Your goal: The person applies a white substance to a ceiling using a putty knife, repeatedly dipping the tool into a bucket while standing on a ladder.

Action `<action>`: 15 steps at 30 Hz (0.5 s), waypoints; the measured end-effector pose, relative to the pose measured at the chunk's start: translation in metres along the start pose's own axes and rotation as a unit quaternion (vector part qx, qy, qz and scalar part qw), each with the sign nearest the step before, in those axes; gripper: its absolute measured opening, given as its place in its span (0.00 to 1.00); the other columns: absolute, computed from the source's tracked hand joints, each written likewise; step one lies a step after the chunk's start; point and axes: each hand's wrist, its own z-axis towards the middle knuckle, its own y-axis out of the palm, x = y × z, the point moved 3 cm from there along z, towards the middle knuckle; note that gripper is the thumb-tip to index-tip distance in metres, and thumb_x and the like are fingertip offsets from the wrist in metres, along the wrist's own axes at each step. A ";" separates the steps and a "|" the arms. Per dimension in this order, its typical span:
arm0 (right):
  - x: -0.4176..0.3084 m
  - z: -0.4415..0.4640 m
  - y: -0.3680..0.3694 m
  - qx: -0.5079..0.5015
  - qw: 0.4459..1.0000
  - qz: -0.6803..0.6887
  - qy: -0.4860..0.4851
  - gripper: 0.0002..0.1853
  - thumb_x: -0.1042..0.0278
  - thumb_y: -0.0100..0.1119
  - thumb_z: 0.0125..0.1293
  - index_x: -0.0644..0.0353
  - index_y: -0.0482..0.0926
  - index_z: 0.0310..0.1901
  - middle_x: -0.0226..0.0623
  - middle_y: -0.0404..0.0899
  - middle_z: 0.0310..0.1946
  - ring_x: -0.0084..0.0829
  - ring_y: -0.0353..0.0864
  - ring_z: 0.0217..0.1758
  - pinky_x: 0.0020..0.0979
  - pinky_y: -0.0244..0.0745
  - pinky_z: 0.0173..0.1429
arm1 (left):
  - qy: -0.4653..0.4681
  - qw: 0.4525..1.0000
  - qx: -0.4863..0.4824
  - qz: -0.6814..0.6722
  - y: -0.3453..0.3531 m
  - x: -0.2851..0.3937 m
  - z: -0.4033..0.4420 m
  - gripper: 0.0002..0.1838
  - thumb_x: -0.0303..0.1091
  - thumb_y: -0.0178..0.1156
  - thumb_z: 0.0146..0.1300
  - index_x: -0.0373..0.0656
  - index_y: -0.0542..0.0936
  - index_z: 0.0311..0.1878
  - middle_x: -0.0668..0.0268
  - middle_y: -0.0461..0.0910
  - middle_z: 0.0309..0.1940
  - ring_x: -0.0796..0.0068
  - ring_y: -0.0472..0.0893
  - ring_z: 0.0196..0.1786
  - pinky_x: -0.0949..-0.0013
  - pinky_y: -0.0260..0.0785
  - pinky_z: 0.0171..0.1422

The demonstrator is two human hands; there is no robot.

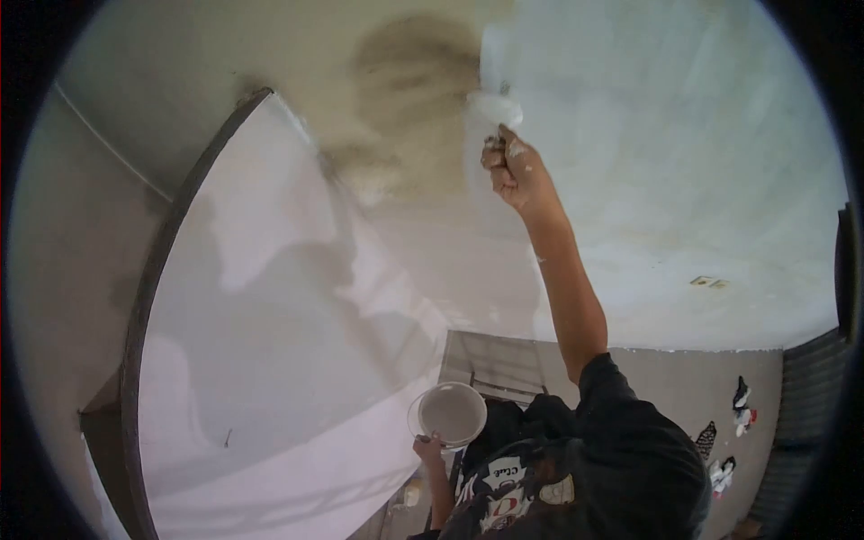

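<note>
My right hand (515, 171) is raised on an outstretched arm, its fingers closed round a paintbrush (497, 110) whose head is covered in white. The brush meets the wall surface (648, 180) at the border between a fresh whitish area and a yellowish-beige area (396, 171). White smears mark the fingers and forearm. Lower down, my left hand (430, 445) grips the rim of a round white bucket (450, 416). Pale greyish-white paint shows inside the bucket, which is held close to my dark shirt.
A white wall panel (270, 297) with a dark edge (162, 243) stands on the left. A small beige outlet plate (709, 282) sits on the whitish wall. Several small black-and-white items (722, 475) and a ribbed dark panel (805, 396) are at lower right.
</note>
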 end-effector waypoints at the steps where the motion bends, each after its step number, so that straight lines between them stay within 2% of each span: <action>1: -0.014 -0.003 0.013 -0.011 0.999 -0.020 -0.031 0.14 0.60 0.37 0.63 0.58 0.60 0.24 0.28 0.60 0.16 0.16 0.51 0.11 0.17 0.45 0.11 | 0.008 1.000 -0.008 -0.006 0.001 0.001 0.003 0.13 0.21 0.60 0.39 0.37 0.63 0.19 0.65 0.64 0.14 0.75 0.69 0.14 0.72 0.62 0.13; 6: -0.053 -0.016 0.043 -0.033 0.983 -0.125 -0.127 0.17 0.55 0.40 0.63 0.58 0.61 0.22 0.28 0.60 0.16 0.16 0.54 0.12 0.17 0.45 0.12 | 0.020 1.000 -0.005 0.003 -0.006 -0.009 0.006 0.13 0.22 0.60 0.38 0.37 0.63 0.19 0.65 0.65 0.13 0.74 0.68 0.13 0.71 0.62 0.13; 9: -0.062 -0.009 0.038 0.003 0.977 -0.144 -0.156 0.19 0.52 0.42 0.62 0.58 0.62 0.21 0.27 0.59 0.15 0.17 0.55 0.12 0.17 0.46 0.12 | 0.025 0.998 -0.007 0.049 -0.010 -0.024 0.017 0.13 0.23 0.61 0.38 0.37 0.63 0.18 0.65 0.66 0.14 0.75 0.68 0.14 0.71 0.63 0.14; 12: -0.045 0.002 0.008 0.038 0.968 -0.191 -0.157 0.20 0.47 0.45 0.59 0.55 0.63 0.21 0.21 0.55 0.12 0.13 0.52 0.11 0.16 0.43 0.10 | -0.006 0.999 0.023 0.033 -0.013 -0.031 0.019 0.14 0.23 0.62 0.37 0.37 0.63 0.17 0.66 0.66 0.14 0.76 0.68 0.15 0.71 0.63 0.15; 15: -0.007 -0.001 -0.036 0.037 0.977 -0.176 -0.117 0.21 0.45 0.44 0.59 0.53 0.63 0.20 0.22 0.57 0.12 0.14 0.54 0.10 0.17 0.46 0.10 | 0.011 0.996 0.018 0.083 -0.013 -0.024 0.018 0.14 0.24 0.62 0.37 0.38 0.63 0.17 0.67 0.65 0.13 0.76 0.67 0.15 0.71 0.63 0.15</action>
